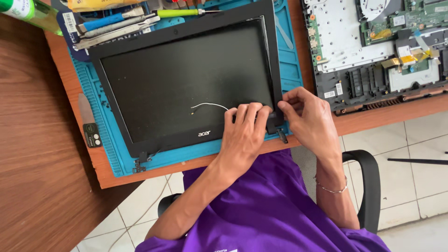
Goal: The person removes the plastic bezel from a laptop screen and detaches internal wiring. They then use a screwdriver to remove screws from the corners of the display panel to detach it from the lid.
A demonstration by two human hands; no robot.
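A black laptop screen assembly (186, 79) lies flat on a blue work mat (102, 135). My left hand (242, 133) rests on the screen's lower right corner, fingers pressing the bottom bezel. My right hand (308, 116) pinches the bezel's right edge at the same corner, beside the hinge (281, 135). A thin white wire (210, 106) lies loose on the dark panel just left of my left fingers.
An opened laptop base (373, 46) with exposed boards sits at the right. Screwdrivers and tweezers (121, 25) lie at the mat's top left, a green bottle (28, 14) at the far corner. A small blade tool (88, 119) rests left of the mat. A chair armrest (368, 186) is below.
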